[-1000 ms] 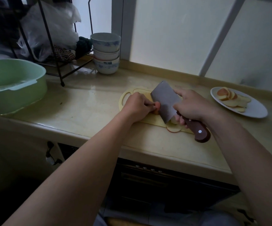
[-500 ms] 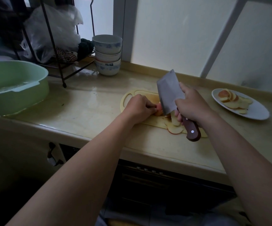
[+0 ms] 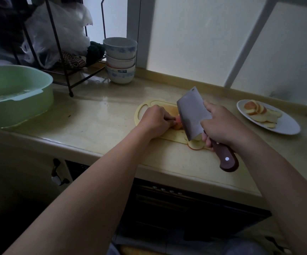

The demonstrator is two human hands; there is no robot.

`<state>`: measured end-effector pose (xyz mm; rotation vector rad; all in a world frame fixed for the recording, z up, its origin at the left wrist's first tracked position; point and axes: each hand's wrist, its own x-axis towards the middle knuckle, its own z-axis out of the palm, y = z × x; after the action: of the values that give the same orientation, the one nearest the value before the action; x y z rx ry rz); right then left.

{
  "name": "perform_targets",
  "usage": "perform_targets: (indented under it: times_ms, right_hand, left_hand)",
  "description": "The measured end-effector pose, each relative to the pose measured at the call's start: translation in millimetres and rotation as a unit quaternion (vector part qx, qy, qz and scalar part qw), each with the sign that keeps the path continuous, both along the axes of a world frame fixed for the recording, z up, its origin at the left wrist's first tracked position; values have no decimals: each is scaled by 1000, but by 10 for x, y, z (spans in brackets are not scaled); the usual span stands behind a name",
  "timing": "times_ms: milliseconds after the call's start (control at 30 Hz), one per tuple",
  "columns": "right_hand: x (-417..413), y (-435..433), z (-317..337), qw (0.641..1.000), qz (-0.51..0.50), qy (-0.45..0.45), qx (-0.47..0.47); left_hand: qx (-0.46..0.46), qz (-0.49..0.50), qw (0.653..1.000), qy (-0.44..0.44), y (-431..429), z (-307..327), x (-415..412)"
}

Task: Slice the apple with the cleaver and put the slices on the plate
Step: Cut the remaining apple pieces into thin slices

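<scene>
Apple (image 3: 178,123) — a small remnant with red skin showing — sits on the board (image 3: 150,107), mid-counter. Left hand (image 3: 156,120) is curled over it, fingertips pinching it down; most of the piece is hidden under the knuckles. Right hand (image 3: 221,126) is wrapped tight round the cleaver (image 3: 191,115) at the neck, up against the blade's flat, with the wooden handle end sticking out toward the body. Blade tilted, tip raised, heel low by the board's near edge. The cutting edge is right beside the apple; I cannot tell whether it touches the fruit.

Loose slices (image 3: 196,144) lie under the blade's heel, half off the board onto the counter (image 3: 97,118). Plate (image 3: 288,127) stands well to the right, a pile (image 3: 258,113) of cut apple already on it.

Handling, as judged:
- The remnant is small and firm, probably wet on the cut face — likely to skid or roll under the blade. Hold it by the skin side, cut face down, fingertips tucked back.
- The cleaver looks heavy; its weight should do the work.
- The slices are thin, stiff but snappable, and slick. Lift them by the edges, or scoop them on the blade's flat.
</scene>
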<state>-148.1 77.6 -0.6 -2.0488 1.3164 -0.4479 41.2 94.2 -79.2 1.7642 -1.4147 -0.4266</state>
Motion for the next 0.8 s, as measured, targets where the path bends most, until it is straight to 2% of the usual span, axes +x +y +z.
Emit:
perform_targets:
  times_ms: [433,800]
  right_hand:
    - [-40,-8,-7,1000,-4,13,17]
    - [175,-167,-175,999,26,7,40]
  left_hand:
    - [5,2,1000,-18,-15,3,-4]
    - [-24,2,1000,1,-81,-70,41]
